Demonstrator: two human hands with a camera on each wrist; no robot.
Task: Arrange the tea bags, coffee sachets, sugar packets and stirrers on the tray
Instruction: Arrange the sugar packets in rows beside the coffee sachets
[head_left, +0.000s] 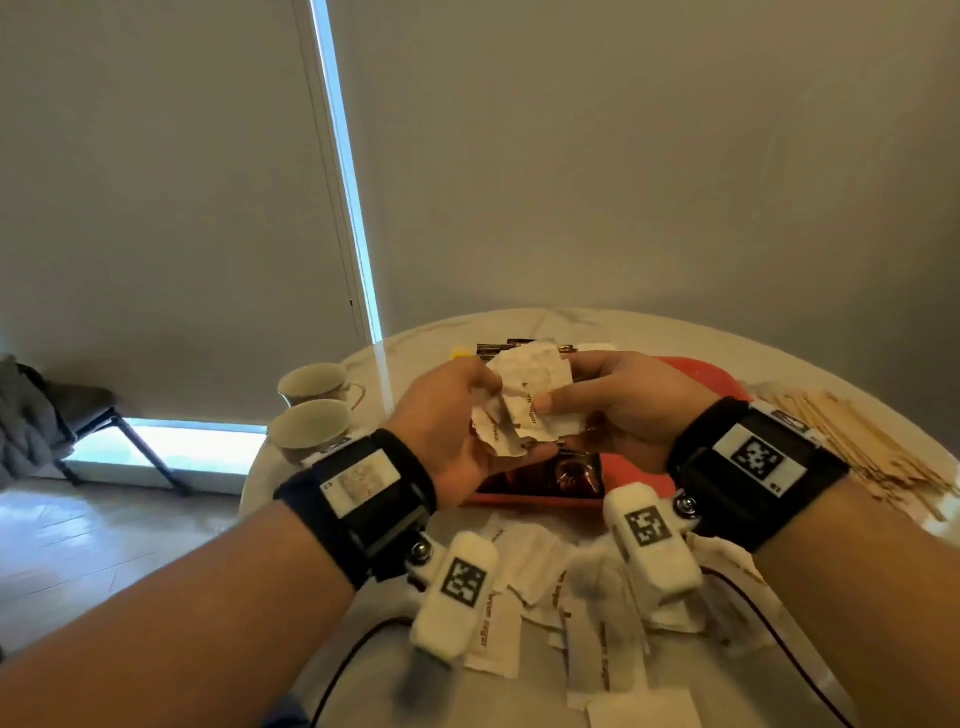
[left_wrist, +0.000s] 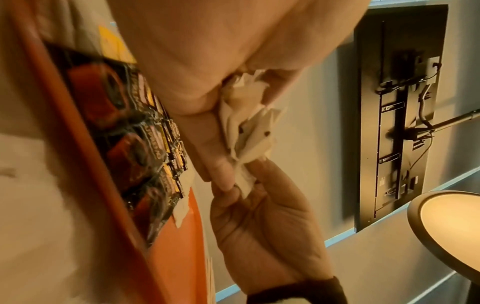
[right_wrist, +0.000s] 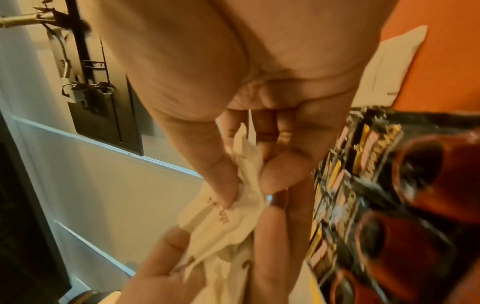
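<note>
Both hands hold a crumpled bunch of white sugar packets (head_left: 527, 400) above the orange tray (head_left: 701, 371). My left hand (head_left: 457, 415) grips the bunch from the left, and my right hand (head_left: 618, 405) pinches it from the right between thumb and fingers. In the left wrist view the sugar packets (left_wrist: 246, 123) stick out between both hands. In the right wrist view the thumb pinches the sugar packets (right_wrist: 233, 216). Dark coffee sachets (head_left: 566, 475) lie in the tray under the hands. More sugar packets (head_left: 540, 597) lie loose on the table's near side. Wooden stirrers (head_left: 852, 447) lie right of the tray.
Two teacups (head_left: 317, 410) stand at the table's left edge. A yellow item (head_left: 460, 354) and dark sachets (head_left: 498, 347) lie beyond the tray. Cables (head_left: 769, 623) run over the table's near edge. A chair (head_left: 78, 421) stands on the floor far left.
</note>
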